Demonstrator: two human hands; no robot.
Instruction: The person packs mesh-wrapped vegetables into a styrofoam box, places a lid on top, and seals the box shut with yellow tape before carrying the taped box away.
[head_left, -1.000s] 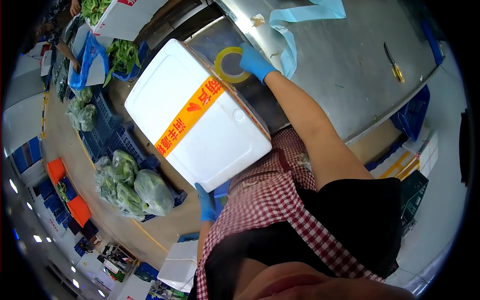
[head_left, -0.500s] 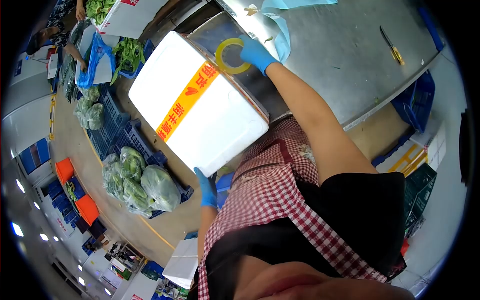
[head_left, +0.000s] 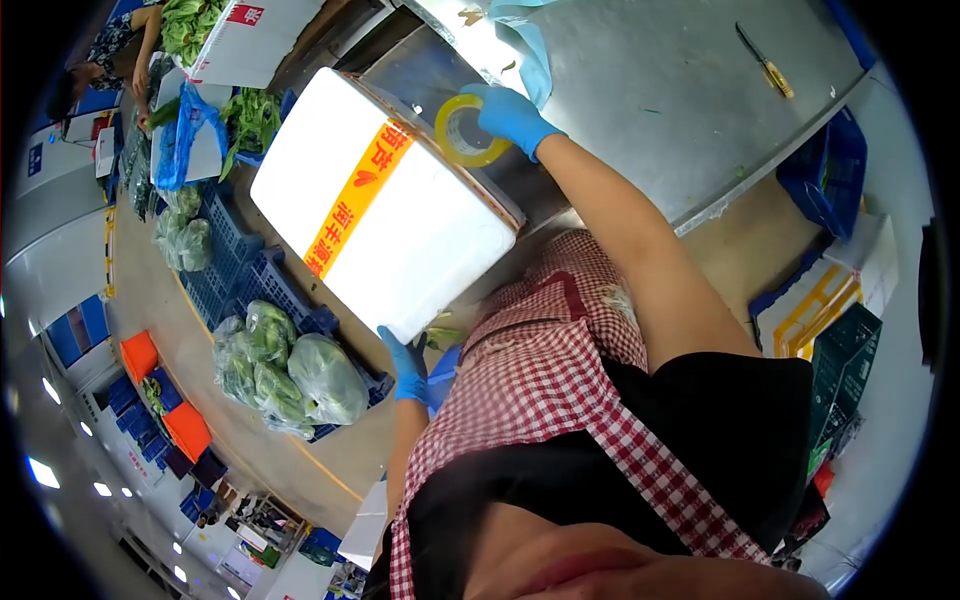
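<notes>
A white foam box (head_left: 420, 240) sits tilted at the edge of the metal table, with an orange tape strip (head_left: 360, 195) printed in red characters across its lid. My left hand (head_left: 405, 368), in a blue glove, grips the box's near lower corner; some fingers are hidden by it. In my right hand (head_left: 512, 118), also gloved in blue, is a roll of yellow packing tape (head_left: 447, 128), held by its rim beside the far side of the box. My red-and-white checked apron (head_left: 530, 370) is close to the box.
A yellow utility knife (head_left: 774, 76) and light-blue plastic film (head_left: 528, 50) lie on the metal table (head_left: 660, 130). Bagged green vegetables (head_left: 325, 380) sit on blue crates (head_left: 215, 265) across the box. At upper left, another person (head_left: 120, 45) handles greens near a blue bag (head_left: 180, 140).
The view has shifted slightly, and the box appears a little further left. The tape roll has turned so its inner core shows more. Both hands keep their holds.
</notes>
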